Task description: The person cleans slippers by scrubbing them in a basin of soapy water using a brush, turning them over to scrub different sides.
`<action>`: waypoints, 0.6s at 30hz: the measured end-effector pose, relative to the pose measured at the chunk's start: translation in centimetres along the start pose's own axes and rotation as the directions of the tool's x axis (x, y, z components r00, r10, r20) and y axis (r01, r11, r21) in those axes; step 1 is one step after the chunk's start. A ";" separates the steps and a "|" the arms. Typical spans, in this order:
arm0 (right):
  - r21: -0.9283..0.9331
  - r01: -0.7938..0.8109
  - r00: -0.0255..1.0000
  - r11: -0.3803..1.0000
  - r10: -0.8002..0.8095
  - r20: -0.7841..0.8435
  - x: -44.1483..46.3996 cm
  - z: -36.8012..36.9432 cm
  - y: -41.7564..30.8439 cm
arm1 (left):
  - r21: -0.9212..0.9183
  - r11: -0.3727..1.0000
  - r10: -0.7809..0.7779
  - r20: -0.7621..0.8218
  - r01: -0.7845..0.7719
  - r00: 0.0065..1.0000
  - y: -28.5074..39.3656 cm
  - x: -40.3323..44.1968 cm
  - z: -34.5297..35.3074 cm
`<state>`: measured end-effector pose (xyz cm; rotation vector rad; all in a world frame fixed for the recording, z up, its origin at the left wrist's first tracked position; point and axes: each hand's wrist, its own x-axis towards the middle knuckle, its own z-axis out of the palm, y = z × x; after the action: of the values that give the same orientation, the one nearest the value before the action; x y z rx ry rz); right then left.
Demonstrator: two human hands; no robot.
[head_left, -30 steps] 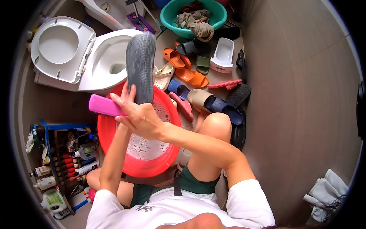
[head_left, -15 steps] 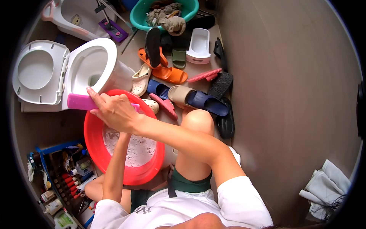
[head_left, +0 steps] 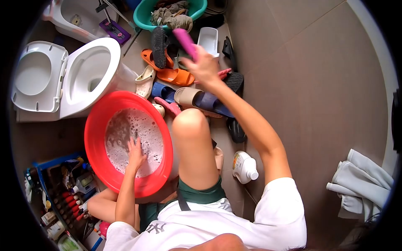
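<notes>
A red basin (head_left: 97, 167) holds foamy water between the toilet and the raised knee. My left hand (head_left: 136, 152) is over the foam in it, fingers spread, with nothing in them. Blurred by motion, my right hand (head_left: 203, 67) is raised above the footwear on the floor, closed on a pink brush (head_left: 185, 42). Past the basin, a dark slipper (head_left: 158, 47) lies by the orange slippers (head_left: 176, 76). Near them are a cream clog (head_left: 145, 82), a beige slide (head_left: 184, 95) and a blue slide (head_left: 209, 103).
A toilet (head_left: 93, 75) stands at the left, with a rack of bottles (head_left: 63, 196) below it. A teal basin (head_left: 144, 14) of cloths is at the top. A white bottle (head_left: 244, 167) stands right of my knee, near the wall (head_left: 305, 104).
The dark slipper that was over the basin now lies among the footwear. My right hand has swung up and right with the brush. My left hand has come into view over the foam.
</notes>
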<state>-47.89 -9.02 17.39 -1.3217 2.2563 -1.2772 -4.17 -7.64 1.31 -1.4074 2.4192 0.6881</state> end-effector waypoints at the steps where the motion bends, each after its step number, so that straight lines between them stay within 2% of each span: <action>1: -0.131 -0.151 0.985 0.980 0.160 0.066 -0.3 -1.0 4.2 | 0.011 1.000 -0.005 0.009 0.005 1.000 0.0 0.0 0.1; 2: -0.221 -0.195 0.980 0.956 0.197 -0.013 -1.6 -0.7 10.5 | 0.025 1.000 -0.010 0.018 0.010 1.000 0.0 0.1 0.1; 3: -0.194 -0.377 0.923 0.906 0.384 0.002 -3.3 -0.4 16.7 | 0.038 0.999 -0.015 0.028 0.014 0.999 0.1 0.3 0.0; 4: -0.363 -0.430 0.896 0.827 0.440 -0.059 -6.0 -1.5 18.6 | 0.039 0.999 -0.003 0.028 0.002 1.000 0.1 0.3 0.1; 5: -0.423 -0.490 0.862 0.762 0.497 -0.103 -8.9 -0.8 24.5 | 0.040 0.999 0.005 0.029 -0.007 1.000 0.0 0.3 0.0; 6: -0.443 -0.552 0.819 0.707 0.560 -0.127 -11.6 -1.0 26.8 | 0.042 0.999 0.012 0.030 -0.014 0.999 0.0 0.2 0.0; 8: -0.421 -0.695 0.689 0.582 0.706 -0.162 -16.0 -0.9 29.8 | 0.029 0.999 0.027 0.017 -0.027 0.999 0.0 0.2 -0.1; 11: -0.096 -0.897 0.443 0.432 0.874 -0.199 -19.9 1.5 34.0 | 0.030 0.999 0.032 0.019 -0.032 0.999 0.3 0.1 -0.3; 14: -0.128 -0.859 0.512 0.496 0.818 -0.263 -21.3 3.4 35.5 | 0.048 0.998 0.037 0.015 -0.038 0.999 0.2 0.0 -0.2; 15: -0.228 -0.719 0.695 0.656 0.671 -0.258 -22.4 4.2 37.7 | 0.054 0.998 0.038 0.010 -0.039 0.999 0.2 0.0 -0.2; 16: 0.002 -0.801 0.589 0.599 0.787 -0.183 -21.7 3.8 35.6 | 0.056 0.998 0.035 0.017 -0.035 0.999 0.3 -0.1 -0.2; 18: 0.417 -0.846 0.392 0.333 0.918 0.062 -19.7 2.8 29.9 | 0.060 0.998 0.025 0.025 -0.026 0.999 0.4 -0.1 -0.4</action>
<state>-52.88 11.44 -11.67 0.2998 2.0636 -1.2516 -4.49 -7.58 1.83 -1.3398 2.4227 0.6287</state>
